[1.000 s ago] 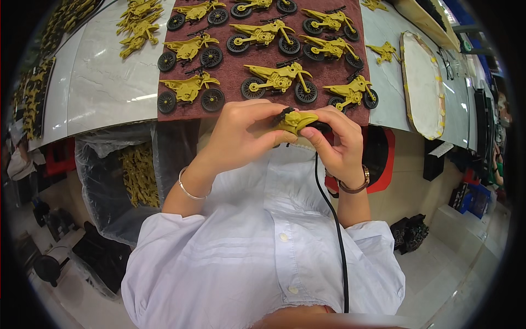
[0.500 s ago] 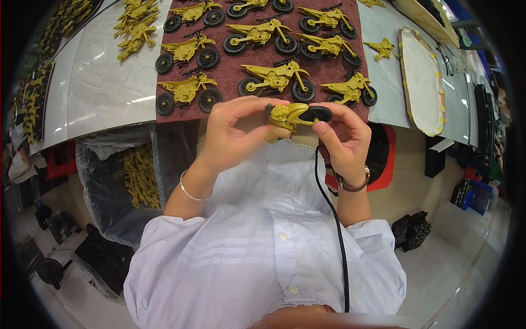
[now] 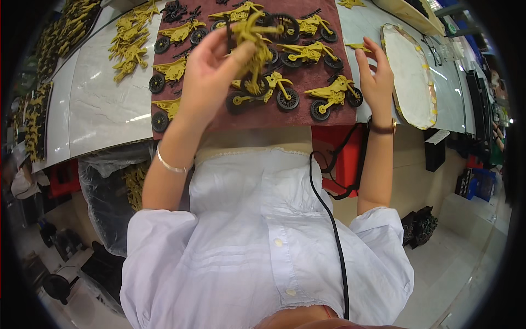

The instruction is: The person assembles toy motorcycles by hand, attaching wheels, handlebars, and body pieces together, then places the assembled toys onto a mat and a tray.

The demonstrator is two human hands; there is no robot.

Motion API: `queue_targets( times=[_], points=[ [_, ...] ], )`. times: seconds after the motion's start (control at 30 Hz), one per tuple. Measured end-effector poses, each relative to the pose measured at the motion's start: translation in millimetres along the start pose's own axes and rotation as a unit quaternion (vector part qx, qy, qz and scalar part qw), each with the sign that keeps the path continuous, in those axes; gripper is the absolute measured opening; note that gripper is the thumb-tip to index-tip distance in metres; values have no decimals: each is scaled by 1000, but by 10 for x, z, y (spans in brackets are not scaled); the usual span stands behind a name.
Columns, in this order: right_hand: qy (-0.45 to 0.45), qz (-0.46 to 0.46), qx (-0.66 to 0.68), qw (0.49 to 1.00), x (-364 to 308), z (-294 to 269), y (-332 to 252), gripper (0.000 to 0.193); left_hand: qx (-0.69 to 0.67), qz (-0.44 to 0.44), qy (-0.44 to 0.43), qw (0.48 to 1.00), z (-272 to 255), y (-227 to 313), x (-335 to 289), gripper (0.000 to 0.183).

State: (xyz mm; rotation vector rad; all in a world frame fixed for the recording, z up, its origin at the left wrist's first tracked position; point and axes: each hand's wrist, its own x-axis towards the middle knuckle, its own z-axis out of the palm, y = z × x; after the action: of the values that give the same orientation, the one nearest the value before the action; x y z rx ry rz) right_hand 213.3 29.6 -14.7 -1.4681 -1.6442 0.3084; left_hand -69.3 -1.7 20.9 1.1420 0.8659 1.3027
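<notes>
My left hand [image 3: 211,77] grips a yellow toy motorcycle [image 3: 253,52], raised over the mat and tilted, partly smeared by motion. Its black wheels show at the upper right and below. My right hand [image 3: 377,82], fingers apart and holding nothing, hovers over the table at the mat's right edge. Closest to its fingertips is a loose yellow motorcycle body [image 3: 356,46]. More yellow toy motorcycles with black wheels lie in rows on the dark red mat [image 3: 219,122], including one [image 3: 332,97] at the near right. My left hand and its toy hide some of them.
Several yellow body parts [image 3: 131,46] are heaped on the table left of the mat. Small black parts [image 3: 178,11] lie at its far left corner. On the right is a white board with a taped yellow edge [image 3: 408,77]. Below stands a plastic-lined bin [image 3: 107,192].
Both hands held the motorcycle close to me. Now my left hand has carried it forward over the mat. My right hand has let go and moved right.
</notes>
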Motion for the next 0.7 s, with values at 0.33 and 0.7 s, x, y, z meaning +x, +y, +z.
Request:
queue_targets(
  times=[0.33,0.7],
  points=[
    [-36,-92,-213,972,62,-121,503,27,336,42,-67,939,85,-246,1674,39],
    [-12,-53,-273,960,-291,-335,418,21,431,14,-147,890,-155,-346,2026,36]
  ],
)
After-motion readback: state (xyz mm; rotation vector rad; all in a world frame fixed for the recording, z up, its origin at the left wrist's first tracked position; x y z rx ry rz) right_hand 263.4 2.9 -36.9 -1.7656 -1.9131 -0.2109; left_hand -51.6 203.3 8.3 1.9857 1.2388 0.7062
